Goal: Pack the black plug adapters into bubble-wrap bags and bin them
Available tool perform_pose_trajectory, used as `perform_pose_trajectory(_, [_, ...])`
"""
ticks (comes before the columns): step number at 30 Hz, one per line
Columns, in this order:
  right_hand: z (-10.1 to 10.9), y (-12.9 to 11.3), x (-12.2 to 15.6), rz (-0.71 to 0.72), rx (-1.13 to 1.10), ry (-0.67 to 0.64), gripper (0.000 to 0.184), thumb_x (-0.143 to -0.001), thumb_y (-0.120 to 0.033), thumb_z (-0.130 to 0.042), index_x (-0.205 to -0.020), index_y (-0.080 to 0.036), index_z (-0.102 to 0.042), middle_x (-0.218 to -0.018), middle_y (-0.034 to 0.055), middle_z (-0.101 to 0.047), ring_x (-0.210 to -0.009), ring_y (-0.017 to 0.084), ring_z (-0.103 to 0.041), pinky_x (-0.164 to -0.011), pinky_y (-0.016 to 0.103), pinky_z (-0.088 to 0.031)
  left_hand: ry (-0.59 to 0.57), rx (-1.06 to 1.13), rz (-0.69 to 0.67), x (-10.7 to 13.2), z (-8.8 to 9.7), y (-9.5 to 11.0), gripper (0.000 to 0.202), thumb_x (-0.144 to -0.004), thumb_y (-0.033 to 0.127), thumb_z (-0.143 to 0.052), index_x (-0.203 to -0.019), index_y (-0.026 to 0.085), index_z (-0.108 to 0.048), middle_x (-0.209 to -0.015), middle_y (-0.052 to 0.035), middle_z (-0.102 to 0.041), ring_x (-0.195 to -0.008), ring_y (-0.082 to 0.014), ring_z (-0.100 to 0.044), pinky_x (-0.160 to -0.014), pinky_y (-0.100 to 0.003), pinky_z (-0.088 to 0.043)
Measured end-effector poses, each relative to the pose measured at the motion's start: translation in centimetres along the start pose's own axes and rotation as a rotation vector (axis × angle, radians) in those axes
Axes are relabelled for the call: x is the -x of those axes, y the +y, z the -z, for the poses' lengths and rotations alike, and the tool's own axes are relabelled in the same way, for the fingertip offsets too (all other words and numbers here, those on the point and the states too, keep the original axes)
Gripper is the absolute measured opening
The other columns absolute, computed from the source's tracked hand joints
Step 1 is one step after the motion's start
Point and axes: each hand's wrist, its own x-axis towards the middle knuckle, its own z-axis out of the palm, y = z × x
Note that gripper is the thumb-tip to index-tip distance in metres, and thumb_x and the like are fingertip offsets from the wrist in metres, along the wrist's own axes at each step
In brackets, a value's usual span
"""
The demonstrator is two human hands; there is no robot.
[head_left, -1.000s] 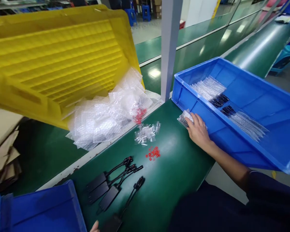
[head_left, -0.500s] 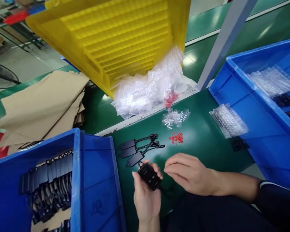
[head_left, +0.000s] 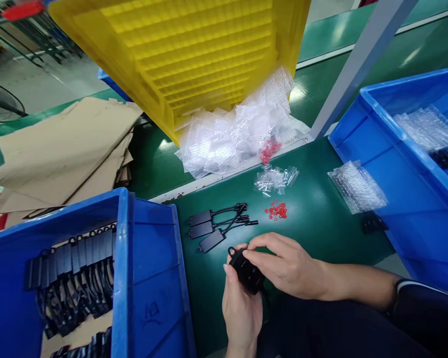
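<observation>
My left hand (head_left: 242, 313) is closed around a small black electronic box (head_left: 248, 274) with a ring-shaped tab at its upper end. My right hand (head_left: 293, 266) touches the top of that box beside the tab, thumb and forefinger pinched together; anything between the fingertips is hidden. Beyond my hands, several black cabled modules (head_left: 212, 240) lie on the green table (head_left: 313, 199). To their right is a loose cluster of small red rings (head_left: 277, 211). Small clear plastic bags (head_left: 274, 179) lie behind the rings.
A blue bin (head_left: 155, 278) at left holds rows of black cabled modules (head_left: 74, 256). Another blue bin (head_left: 388, 154) stands at right, with a bubble-wrap stack (head_left: 358, 186) beside it. Bubble bags (head_left: 224, 144) fill a tilted yellow crate (head_left: 205, 54); a grey post (head_left: 362, 64) rises nearby.
My right hand has moved left and now touches the box, where before it was apart from it. The box and my left hand sit slightly further right in view.
</observation>
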Motion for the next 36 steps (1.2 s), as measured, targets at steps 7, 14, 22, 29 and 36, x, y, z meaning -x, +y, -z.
perform_pose_trajectory(7, [-0.4, -0.2, 0.4, -0.009, -0.049, 0.012, 0.022, -0.094, -0.008, -0.044, -0.102, -0.011, -0.064, -0.095, 0.0102, -0.063, -0.089, 0.016, -0.061, -0.077, 0.027, -0.056, 0.026, -0.012, -0.097, 0.4, -0.1, 0.0, 0.053, -0.068, 0.064, -0.07, -0.103, 0.024, -0.07, -0.111, -0.006, -0.067, -0.107, -0.0217, -0.062, -0.086, -0.026, -0.052])
perform_pose_trajectory(14, [0.1, -0.5, 0.7, -0.069, -0.173, -0.054, 0.021, -0.094, -0.01, -0.046, -0.1, -0.011, -0.066, -0.097, 0.0107, -0.061, -0.09, 0.016, -0.059, -0.079, 0.027, -0.055, 0.05, -0.013, -0.117, 0.4, 0.0, 0.0, 0.052, -0.063, 0.064, -0.074, -0.096, 0.024, -0.07, -0.101, -0.003, -0.068, -0.097, -0.0182, -0.065, -0.079, -0.022, -0.054])
perform_pose_trajectory(22, [0.6, -1.0, 0.7, -0.091, -0.286, -0.077, 0.017, -0.093, -0.01, -0.05, -0.096, -0.015, -0.066, -0.103, 0.0099, -0.058, -0.102, 0.017, -0.055, -0.088, 0.031, -0.052, -0.05, -0.064, -0.267, 0.3, 0.3, 0.3, 0.046, -0.077, 0.062, -0.063, -0.1, 0.022, -0.069, -0.09, -0.0038, -0.068, -0.083, -0.0164, -0.066, -0.073, -0.023, -0.054])
perform_pose_trajectory(29, [0.1, 0.2, -0.5, -0.145, -0.188, -0.002, 0.01, -0.094, -0.016, -0.052, -0.088, -0.014, -0.06, -0.103, 0.0106, -0.056, -0.101, 0.019, -0.055, -0.086, 0.035, -0.05, -0.085, -0.093, -0.256, 0.5, 0.3, -0.2, 0.048, -0.079, 0.062, -0.061, -0.102, 0.02, -0.067, -0.098, -0.0071, -0.067, -0.093, -0.0198, -0.065, -0.078, -0.025, -0.055])
perform_pose_trajectory(36, [-0.2, 0.1, -0.8, -0.079, -0.198, -0.067, 0.013, -0.095, -0.01, -0.043, -0.087, -0.016, -0.052, -0.103, 0.0114, -0.053, -0.104, 0.021, -0.051, -0.086, 0.037, -0.049, -0.189, -0.117, -0.227, 0.8, 0.0, -0.1, 0.046, -0.084, 0.059, -0.056, -0.107, 0.02, -0.064, -0.1, -0.0082, -0.066, -0.097, -0.0208, -0.064, -0.081, -0.027, -0.054])
